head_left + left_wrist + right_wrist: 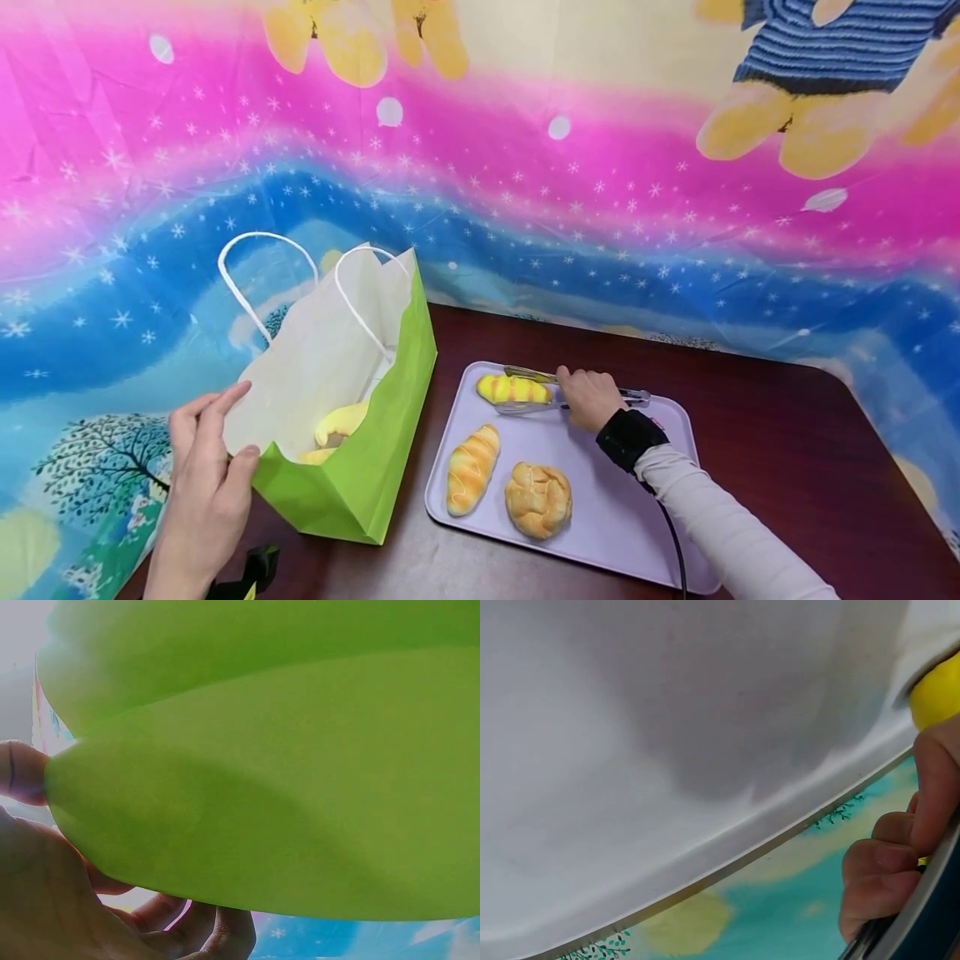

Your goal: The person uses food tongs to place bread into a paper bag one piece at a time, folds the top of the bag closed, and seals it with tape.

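Observation:
My right hand (592, 400) grips metal tongs (525, 407) over the back of the tray. The tongs' arms lie either side of a yellow striped bread roll (513, 388), which rests on the lilac tray (622, 533). My left hand (198, 492) holds the near left edge of a green paper bag (405, 400), and its thumb and fingers show at the bag's side in the left wrist view. Inside the upright bag, pale yellow bread-like pieces (341, 421) are partly hidden. In the right wrist view the fingers (877, 862) curl round the tongs, beside the yellow roll (937, 694).
An elongated golden roll (473, 471) and a round brown bun (538, 500) lie on the tray's near left part. Two white handles (255, 237) stand up from the bag. A patterned cloth (525, 208) hangs behind the dark table (787, 467). A black cable (675, 533) trails from the right wrist.

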Tool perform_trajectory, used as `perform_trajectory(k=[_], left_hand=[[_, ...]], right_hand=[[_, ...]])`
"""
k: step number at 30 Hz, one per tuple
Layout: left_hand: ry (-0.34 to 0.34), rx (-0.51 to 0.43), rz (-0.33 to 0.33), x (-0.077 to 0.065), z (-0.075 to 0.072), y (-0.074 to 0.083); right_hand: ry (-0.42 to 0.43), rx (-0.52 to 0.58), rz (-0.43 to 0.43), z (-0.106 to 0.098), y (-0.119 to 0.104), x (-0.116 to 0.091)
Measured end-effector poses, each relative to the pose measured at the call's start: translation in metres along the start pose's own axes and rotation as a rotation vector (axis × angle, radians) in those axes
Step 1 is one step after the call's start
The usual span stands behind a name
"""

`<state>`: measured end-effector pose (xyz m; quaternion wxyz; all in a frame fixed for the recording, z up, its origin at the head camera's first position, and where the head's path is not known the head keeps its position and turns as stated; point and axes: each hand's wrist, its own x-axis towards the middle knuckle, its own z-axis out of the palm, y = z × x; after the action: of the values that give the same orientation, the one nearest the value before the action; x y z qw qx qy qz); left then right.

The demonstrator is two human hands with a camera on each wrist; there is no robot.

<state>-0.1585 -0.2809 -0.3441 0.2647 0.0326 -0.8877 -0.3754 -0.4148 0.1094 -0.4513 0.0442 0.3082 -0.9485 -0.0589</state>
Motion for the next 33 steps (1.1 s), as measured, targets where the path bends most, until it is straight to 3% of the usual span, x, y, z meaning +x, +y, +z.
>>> perform_trajectory(k=[14, 20, 33], left_hand=[[-0.01, 0.052, -0.009, -0.0003, 0.0023, 0.0024], [-0.007, 0.034, -0.003, 0.0026, 0.0022, 0.0044], [0.003, 0.038, -0.006, 0.0008, 0.0015, 0.0024]], right_hand=[[-0.021, 0.0, 0.05, 0.0028, -0.0018, 0.0017], [0.029, -0.021, 0.071, 0.0026, 0.0002, 0.0022], [0.005, -0.009, 0.089, -0.0059, -0.0009, -0.0024]])
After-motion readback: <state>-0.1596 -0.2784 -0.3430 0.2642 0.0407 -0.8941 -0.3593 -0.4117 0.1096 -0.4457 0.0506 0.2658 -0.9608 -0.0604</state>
